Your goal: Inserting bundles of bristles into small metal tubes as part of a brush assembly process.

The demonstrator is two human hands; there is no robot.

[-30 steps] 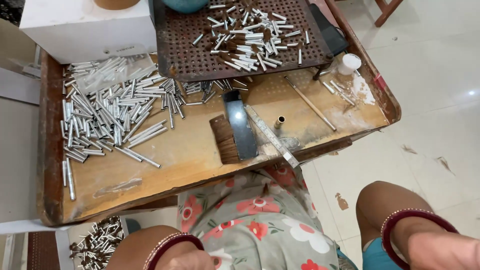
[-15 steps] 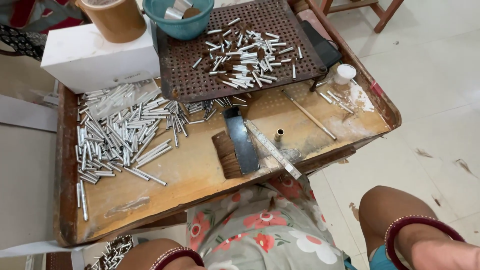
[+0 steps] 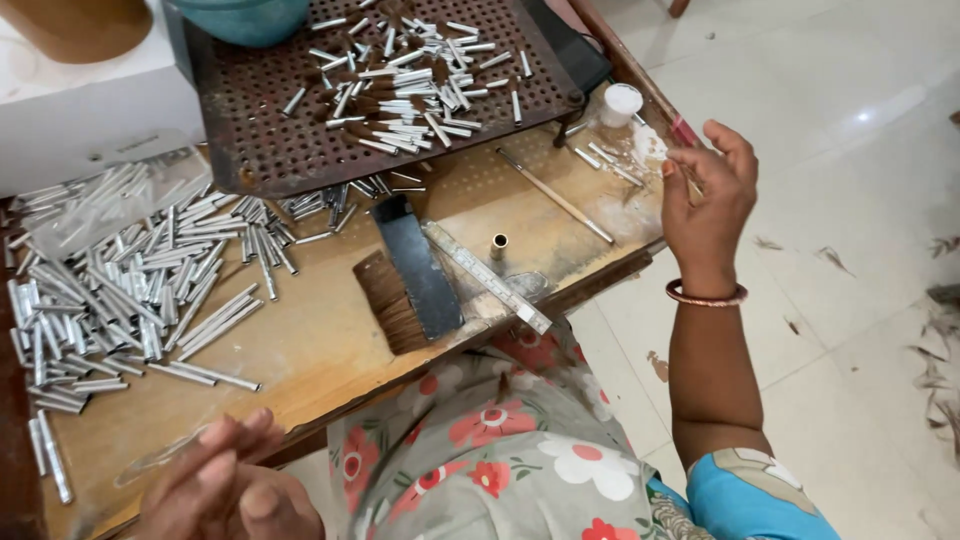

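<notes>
Now my right hand [image 3: 706, 205] is raised at the right edge of the table [image 3: 330, 350], fingers loosely spread and curled, close to a thin pink stick [image 3: 686, 132] by the rim; whether I'm pinching it I cannot tell. My left hand [image 3: 225, 485] sits low at the near edge, fingers pressed together and blurred, so I cannot tell if it holds anything. The metal tubes [image 3: 130, 290] lie heaped on the table's left, well apart from both hands; more lie on the perforated tray [image 3: 260, 140] at the back. A brush [image 3: 405, 285] and a ruler [image 3: 485, 275] lie mid-table, with a small brass tube [image 3: 498, 246] standing just beside the ruler.

I judge the risk is on the right: that hand hangs near the white cap [image 3: 621, 104] and loose tubes at the edge, and a careless sweep could knock them to the floor.

Half a second ago both hands were down by my knees; since then the right has risen to the rim.
</notes>
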